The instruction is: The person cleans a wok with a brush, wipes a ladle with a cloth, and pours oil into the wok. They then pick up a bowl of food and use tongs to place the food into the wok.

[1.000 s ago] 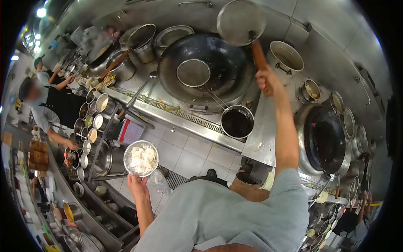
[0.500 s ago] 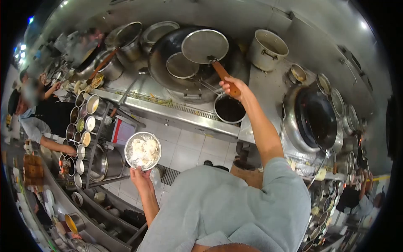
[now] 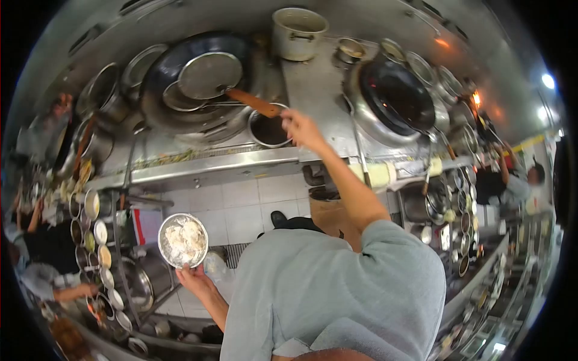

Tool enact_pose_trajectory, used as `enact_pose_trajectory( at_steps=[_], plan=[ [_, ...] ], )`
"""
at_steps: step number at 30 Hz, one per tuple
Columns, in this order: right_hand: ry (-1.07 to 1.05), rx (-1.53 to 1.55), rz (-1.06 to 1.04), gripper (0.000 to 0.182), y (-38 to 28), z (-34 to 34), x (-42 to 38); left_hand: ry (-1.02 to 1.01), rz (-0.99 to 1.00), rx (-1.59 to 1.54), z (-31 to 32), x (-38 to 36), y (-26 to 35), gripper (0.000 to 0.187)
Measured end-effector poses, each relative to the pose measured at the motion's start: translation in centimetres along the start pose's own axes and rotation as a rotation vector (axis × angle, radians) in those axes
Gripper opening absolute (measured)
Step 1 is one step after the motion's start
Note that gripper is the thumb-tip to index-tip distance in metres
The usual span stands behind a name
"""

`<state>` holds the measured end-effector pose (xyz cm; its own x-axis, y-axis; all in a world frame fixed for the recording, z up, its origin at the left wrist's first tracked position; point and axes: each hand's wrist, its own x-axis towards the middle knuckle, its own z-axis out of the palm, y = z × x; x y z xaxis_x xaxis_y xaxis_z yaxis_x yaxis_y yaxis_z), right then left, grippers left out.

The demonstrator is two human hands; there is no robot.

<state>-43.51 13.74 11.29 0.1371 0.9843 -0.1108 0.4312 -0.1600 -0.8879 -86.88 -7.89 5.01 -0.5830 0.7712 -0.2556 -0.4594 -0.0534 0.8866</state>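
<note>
My left hand [image 3: 194, 280] grips the near rim of a round metal bowl [image 3: 204, 245] that holds a pale, floury-looking mass [image 3: 183, 237]. Above the floor, the bowl stays roughly level. At the tip of a wooden handle, my right hand [image 3: 305, 129] has loosely bent, slightly blurred fingers that no longer wrap around it. That handle belongs to a mesh strainer [image 3: 209, 75], which lies over a large dark wok [image 3: 159, 75]. A second strainer [image 3: 174, 98] is partly hidden beneath it. Close under my right hand stands a pot of dark liquid [image 3: 268, 127].
A tall pot [image 3: 299, 42] and small bowl [image 3: 351, 50] stand on the steel counter [image 3: 319, 81]. Right of them is another wok [image 3: 397, 96]. A rack of containers [image 3: 103, 256] stands at left, where a co-worker's hand [image 3: 84, 291] reaches in. Another person [image 3: 512, 180] is at far right.
The mesh strainer has come down over the wok, and my right hand has slid off its handle. The view has turned right; the bowl is still in my left hand.
</note>
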Motion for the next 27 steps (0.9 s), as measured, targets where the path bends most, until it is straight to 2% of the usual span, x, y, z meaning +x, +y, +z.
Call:
enact_pose_trajectory(
  at_steps=[1, 2, 3, 4, 5, 7, 9, 10, 12, 14, 16, 18, 21, 22, 23, 24, 25, 26, 27],
  plan=[
    [-0.043, -0.029, 0.033, 0.040, 2.1, 0.8, -3.0, -0.040, -0.034, -0.004, 0.5, 0.3, -0.2, 0.034],
    [-0.161, -0.419, 0.038, 0.044, 4.3, 1.1, -6.1, -0.080, -0.066, -0.005, 1.0, 0.5, -0.3, 0.034],
    [-0.254, -0.524, -0.119, 0.048, 8.9, 1.6, -9.2, -0.121, -0.100, -0.002, 1.3, 0.9, -0.6, 0.033],
    [-0.342, -0.675, -0.081, 0.048, 12.8, 2.3, -12.9, -0.174, -0.123, -0.016, 1.5, 1.4, -1.3, 0.029],
    [-0.549, -0.775, 0.091, 0.049, 13.5, 2.4, -16.5, -0.228, -0.149, 0.025, 1.8, 2.1, -1.9, 0.027],
    [-0.564, -0.790, 0.267, 0.051, 20.2, 3.4, -23.3, -0.319, -0.192, 0.104, 2.6, 3.3, -3.1, 0.023],
    [-0.601, -0.525, 0.304, 0.050, 24.0, 2.7, -29.2, -0.444, -0.220, 0.152, 4.4, 3.8, -4.0, 0.020],
    [-0.589, -0.458, 0.354, 0.043, 27.6, 2.4, -32.6, -0.498, -0.226, 0.180, 5.8, 3.6, -4.0, 0.021],
    [-0.463, -0.421, 0.606, 0.030, 37.3, 1.3, -40.8, -0.557, -0.239, 0.211, 8.0, 2.9, -4.9, 0.022],
    [-0.239, -0.362, 0.904, 0.019, 48.0, -0.2, -49.5, -0.613, -0.265, 0.214, 9.9, 1.5, -6.1, 0.022],
    [0.066, -0.120, 1.108, 0.016, 57.7, -0.2, -58.4, -0.683, -0.284, 0.235, 12.2, -1.5, -6.5, 0.018],
    [0.436, 0.577, 1.112, 0.012, 51.3, -0.6, -59.9, -0.721, -0.329, 0.220, 13.9, -5.1, -7.4, 0.016],
    [0.330, 0.341, 0.993, 0.031, 48.3, -0.5, -60.7, -0.765, -0.465, 0.217, 14.8, -10.2, -9.8, 0.004],
    [0.251, 0.434, 1.042, 0.035, 56.2, 0.6, -62.3, -0.761, -0.524, 0.213, 14.9, -11.9, -10.8, 0.007],
    [0.277, 0.405, 1.030, 0.041, 51.7, 0.2, -59.9, -0.740, -0.556, 0.213, 15.0, -13.4, -11.3, 0.006],
    [0.306, 0.417, 0.765, 0.035, 53.4, 1.1, -59.2, -0.717, -0.595, 0.210, 15.0, -15.3, -11.7, 0.005],
    [0.338, 0.454, 0.722, 0.030, 51.5, 1.2, -56.2, -0.694, -0.633, 0.207, 15.1, -17.2, -12.1, 0.004],
    [0.275, 0.304, 0.528, 0.024, 52.2, 1.4, -53.6, -0.632, -0.648, 0.220, 15.2, -19.2, -11.6, 0.001],
    [0.217, 0.425, 0.501, 0.020, 48.4, 0.5, -49.3, -0.602, -0.622, 0.214, 13.9, -20.5, -11.8, 0.001]
  ],
)
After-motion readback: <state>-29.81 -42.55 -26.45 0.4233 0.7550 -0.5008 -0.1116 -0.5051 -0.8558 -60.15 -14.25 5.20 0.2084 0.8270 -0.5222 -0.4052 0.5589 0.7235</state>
